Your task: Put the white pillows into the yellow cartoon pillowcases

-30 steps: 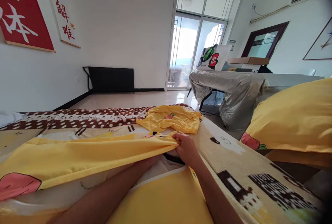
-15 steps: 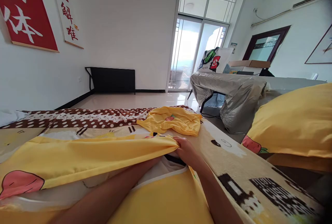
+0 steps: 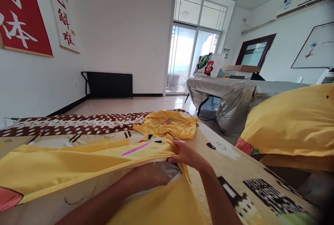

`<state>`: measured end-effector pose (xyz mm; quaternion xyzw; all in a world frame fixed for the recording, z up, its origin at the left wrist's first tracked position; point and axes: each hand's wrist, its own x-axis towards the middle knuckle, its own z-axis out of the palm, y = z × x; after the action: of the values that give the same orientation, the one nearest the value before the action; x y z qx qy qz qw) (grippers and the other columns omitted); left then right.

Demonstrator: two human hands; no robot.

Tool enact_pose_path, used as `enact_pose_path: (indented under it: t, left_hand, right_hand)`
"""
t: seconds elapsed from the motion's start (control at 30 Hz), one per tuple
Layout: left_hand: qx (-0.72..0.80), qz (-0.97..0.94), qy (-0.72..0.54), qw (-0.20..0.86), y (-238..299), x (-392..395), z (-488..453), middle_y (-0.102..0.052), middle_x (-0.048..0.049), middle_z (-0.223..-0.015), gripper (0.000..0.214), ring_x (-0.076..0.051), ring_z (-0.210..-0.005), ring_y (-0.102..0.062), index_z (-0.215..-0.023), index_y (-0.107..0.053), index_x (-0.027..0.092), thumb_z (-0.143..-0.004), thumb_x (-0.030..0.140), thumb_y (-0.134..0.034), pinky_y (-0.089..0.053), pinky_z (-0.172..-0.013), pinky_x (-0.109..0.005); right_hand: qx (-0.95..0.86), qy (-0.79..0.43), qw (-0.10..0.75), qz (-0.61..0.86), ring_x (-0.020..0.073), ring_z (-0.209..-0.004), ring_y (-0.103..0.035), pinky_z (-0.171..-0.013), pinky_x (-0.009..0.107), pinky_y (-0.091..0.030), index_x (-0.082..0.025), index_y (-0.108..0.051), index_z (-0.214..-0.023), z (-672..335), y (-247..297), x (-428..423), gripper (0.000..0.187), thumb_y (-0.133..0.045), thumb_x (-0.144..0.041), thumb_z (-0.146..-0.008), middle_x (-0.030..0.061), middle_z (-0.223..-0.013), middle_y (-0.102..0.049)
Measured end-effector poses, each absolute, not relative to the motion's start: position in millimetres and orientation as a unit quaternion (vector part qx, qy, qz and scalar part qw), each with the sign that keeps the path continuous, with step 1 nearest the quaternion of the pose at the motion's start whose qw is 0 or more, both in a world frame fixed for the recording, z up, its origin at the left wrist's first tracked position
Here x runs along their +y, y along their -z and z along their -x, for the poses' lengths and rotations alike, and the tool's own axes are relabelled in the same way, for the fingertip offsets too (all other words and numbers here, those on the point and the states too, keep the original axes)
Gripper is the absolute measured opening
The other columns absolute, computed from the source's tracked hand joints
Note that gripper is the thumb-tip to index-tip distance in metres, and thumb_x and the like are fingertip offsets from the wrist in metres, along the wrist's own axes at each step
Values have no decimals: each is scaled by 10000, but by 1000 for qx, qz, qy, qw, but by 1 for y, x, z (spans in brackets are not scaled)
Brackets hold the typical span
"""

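A yellow pillowcase (image 3: 78, 159) with a pink printed shape lies spread across the bed in front of me, its mouth held open toward me. My right hand (image 3: 186, 153) pinches its edge at the far right corner, thumb on the near side and fingers behind. My left hand (image 3: 153, 176) reaches inside the opening beside pale white material; its fingers are blurred and partly hidden. Beyond my hands, a second, crumpled yellow cloth (image 3: 167, 124) with a carrot print rests on the patterned blanket (image 3: 208, 169).
On the right sits a plump yellow pillow (image 3: 289, 124) with a carrot print. Behind it, a table under a grey plastic cover (image 3: 232, 93) carries boxes and a printed bag (image 3: 208, 65). A black folded panel (image 3: 111, 84) leans against the back wall.
My left hand, hidden beneath the cloth before, now shows inside the opening. My right hand has opened the pinch slightly and shifted at the corner. The pillowcase edge is raised more. The view has turned slightly.
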<state>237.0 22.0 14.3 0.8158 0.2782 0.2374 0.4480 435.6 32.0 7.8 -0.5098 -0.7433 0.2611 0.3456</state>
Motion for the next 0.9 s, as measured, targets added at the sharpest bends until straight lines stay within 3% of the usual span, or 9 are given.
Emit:
enact_pose_path:
  t: [0.13, 0.23, 0.33, 0.43, 0.5, 0.6, 0.73, 0.83, 0.9]
  left_hand:
    - [270, -654, -327, 626, -41, -10, -238, -718, -79, -989, 327, -285, -1070, -599, -781, -731, 169, -708, 481, -669, -432, -983, -380]
    - [358, -534, -412, 646, -48, -29, -244, -728, -100, -852, 393, -294, -1006, -621, -664, -698, 150, -641, 543, -692, -454, -940, -385]
    - [400, -518, -423, 626, -52, -43, -238, -723, -84, -787, 372, -287, -951, -633, -675, -691, 142, -581, 499, -734, -460, -913, -368]
    - [384, -517, -444, 622, -54, -55, -222, -722, -73, -799, 288, -272, -906, -640, -722, -706, 131, -570, 373, -735, -480, -858, -338]
    - [374, -503, -446, 639, -53, -63, -213, -711, -64, -735, 236, -259, -805, -648, -727, -711, 131, -560, 297, -726, -502, -782, -333]
    - [372, -487, -439, 658, -47, -73, -212, -658, -37, -592, 123, -223, -655, -629, -660, -690, 137, -565, 214, -700, -510, -704, -327]
    - [344, -406, -456, 714, -47, -86, -232, -577, -13, -508, 100, -179, -581, -599, -540, -580, 152, -587, 150, -668, -514, -669, -301]
    - [307, -348, -472, 749, -60, -95, -245, -623, -36, -603, 45, -184, -627, -629, -655, -596, 145, -647, 171, -632, -523, -701, -309]
    - [296, -338, -476, 756, -72, -100, -247, -670, -65, -723, 138, -205, -713, -657, -798, -622, 134, -672, 189, -618, -521, -742, -321]
  right_hand:
    - [-634, -391, 497, 446, 217, -874, -573, -742, 303, -450, -193, -692, -919, -449, -1, 38, 535, -566, -670, -714, 54, -921, -658]
    - [-521, -375, 599, 479, 231, -816, -599, -719, 324, -461, -168, -703, -821, -445, 8, 52, 537, -616, -672, -659, 59, -811, -681]
    - [-504, -325, 623, 502, 221, -771, -609, -686, 315, -473, -167, -680, -807, -438, 9, 55, 487, -711, -596, -579, 46, -781, -674]
    - [-488, -353, 611, 514, 210, -761, -633, -660, 306, -492, -202, -642, -941, -436, -2, 44, 496, -710, -555, -600, 40, -826, -678]
    - [-507, -358, 584, 524, 210, -725, -637, -636, 308, -491, -193, -643, -904, -434, -16, 32, 446, -651, -566, -660, 51, -787, -677]
    - [-597, -227, 533, 555, 203, -646, -597, -581, 301, -445, -173, -627, -725, -424, -47, 19, 366, -525, -523, -756, 64, -691, -655]
    - [-643, -69, 502, 574, 173, -610, -493, -583, 281, -333, -190, -519, -536, -392, -97, 5, 281, -550, -380, -742, 45, -610, -599]
    - [-672, 17, 474, 569, 147, -579, -420, -581, 274, -270, -192, -510, -539, -360, -128, -9, 283, -533, -341, -779, 26, -580, -569]
    - [-684, 88, 449, 569, 140, -567, -397, -570, 269, -248, -193, -537, -582, -340, -144, -21, 286, -492, -343, -821, 25, -587, -570]
